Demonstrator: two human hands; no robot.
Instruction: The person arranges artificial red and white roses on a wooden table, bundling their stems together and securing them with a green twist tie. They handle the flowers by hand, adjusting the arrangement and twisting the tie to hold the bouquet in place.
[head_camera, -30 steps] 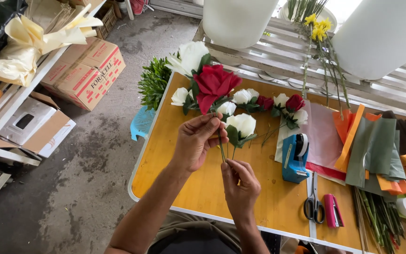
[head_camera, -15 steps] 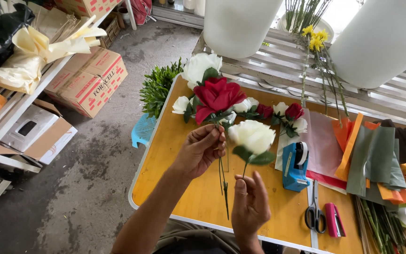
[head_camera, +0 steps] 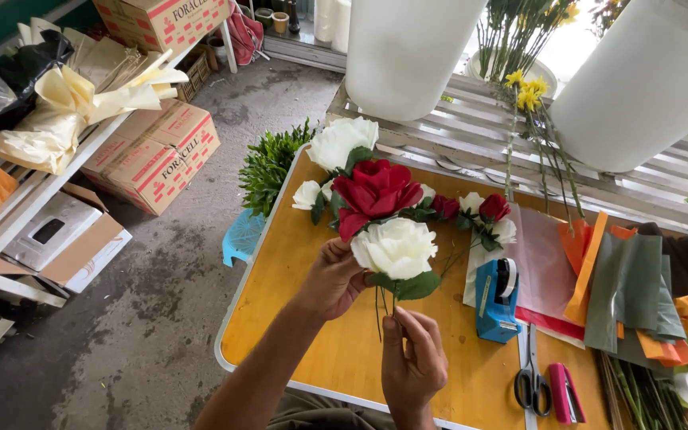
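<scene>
Concrete floor runs down the left of the scene, with cardboard boxes point(head_camera: 157, 155) and a shelf of cream wrapping paper point(head_camera: 65, 111), while a yellow worktop point(head_camera: 280, 318) fills the near right. Above the worktop the left hand point(head_camera: 332, 279) holds a small bunch of flowers by their stems, its fingers point(head_camera: 342, 253) closed around them just under the heads: a white rose point(head_camera: 396, 247) nearest, a red rose point(head_camera: 376, 191) behind it, another white bloom point(head_camera: 342, 142) farther off. The stems point(head_camera: 382, 306) hang down and toward the near edge, so their long axis runs from the blooms straight to the right hand point(head_camera: 414, 362), which sits directly below and nearer the body. Its fingertips point(head_camera: 392, 325) are pinched together at the stems' lower ends; whether they truly grip or only touch I cannot tell. More small red and white roses point(head_camera: 479, 213) lie on the worktop to the right. Farther right are a blue tape dispenser point(head_camera: 497, 299), scissors point(head_camera: 531, 382), a pink stapler-like tool point(head_camera: 565, 392) and sheets of coloured wrapping paper point(head_camera: 631, 295). Tall white buckets point(head_camera: 408, 52) stand at the far side, one holding yellow flowers point(head_camera: 527, 91).
</scene>
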